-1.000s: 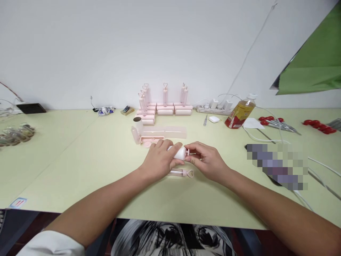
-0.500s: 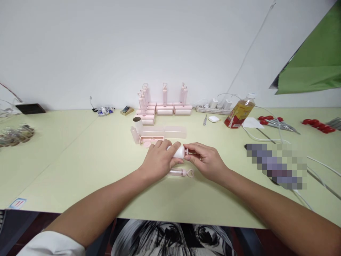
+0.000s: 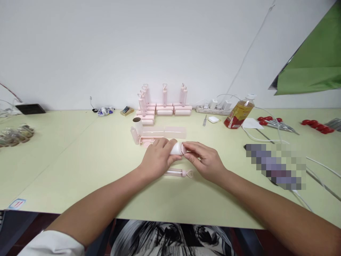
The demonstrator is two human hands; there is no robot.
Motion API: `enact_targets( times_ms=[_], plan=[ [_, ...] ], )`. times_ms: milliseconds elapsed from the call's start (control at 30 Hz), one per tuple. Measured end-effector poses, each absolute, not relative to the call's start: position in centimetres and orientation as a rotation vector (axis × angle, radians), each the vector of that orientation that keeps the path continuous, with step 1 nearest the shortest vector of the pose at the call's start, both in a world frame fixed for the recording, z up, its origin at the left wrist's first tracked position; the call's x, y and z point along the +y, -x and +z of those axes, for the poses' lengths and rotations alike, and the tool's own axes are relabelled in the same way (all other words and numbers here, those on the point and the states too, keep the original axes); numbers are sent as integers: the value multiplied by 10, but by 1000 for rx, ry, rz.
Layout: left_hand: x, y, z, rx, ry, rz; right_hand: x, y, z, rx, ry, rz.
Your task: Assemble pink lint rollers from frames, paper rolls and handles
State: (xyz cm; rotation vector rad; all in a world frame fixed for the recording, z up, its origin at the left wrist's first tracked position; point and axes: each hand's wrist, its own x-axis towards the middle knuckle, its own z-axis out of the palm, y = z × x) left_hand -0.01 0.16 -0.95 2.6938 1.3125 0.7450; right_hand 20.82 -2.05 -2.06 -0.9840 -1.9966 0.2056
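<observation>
My left hand point(image 3: 157, 158) is wrapped round a white lint-roller paper roll point(image 3: 176, 149) lying sideways above the table. My right hand point(image 3: 206, 158) pinches a pale pink end cap point(image 3: 183, 148) against the roll's right end. The cap is slightly tilted, and fingers hide part of it. Just below my hands a clear pink handle point(image 3: 174, 173) with a heart-shaped loop lies on the table, its left part behind my left hand. Beyond my left hand are a pink open case piece point(image 3: 135, 139) and a round pink disc point(image 3: 147, 144), both partly covered.
An upright cardboard-cored roll point(image 3: 137, 124) and clear pink covers point(image 3: 174, 132) lie behind. Several assembled pink rollers point(image 3: 164, 110) stand by the wall. To the right are a power strip point(image 3: 210, 110), a drink bottle point(image 3: 239, 113), red-handled tools point(image 3: 279, 125), cables and a blurred-out object point(image 3: 274, 165).
The pink cap has come up against the roll's right end; before, a stem-like pink part showed between the roll and my right fingers. Both hands stay nearly in place.
</observation>
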Motion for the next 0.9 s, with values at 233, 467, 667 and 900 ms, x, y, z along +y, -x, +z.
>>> enact_targets(
  times_ms=[233, 467, 667, 900],
  plan=[
    [19, 15, -10, 1280, -2028, 1187, -23, -212, -15, -2261, 951, 296],
    [32, 13, -18, 1130, -1441, 1172, -26, -187, -38, -2616, 993, 295],
    [34, 18, -14, 972, -1325, 1176, -24, -207, -25, -2379, 890, 306],
    [33, 21, -17, 876, -1315, 1169, -24, -219, -13, -2186, 864, 178]
  ],
)
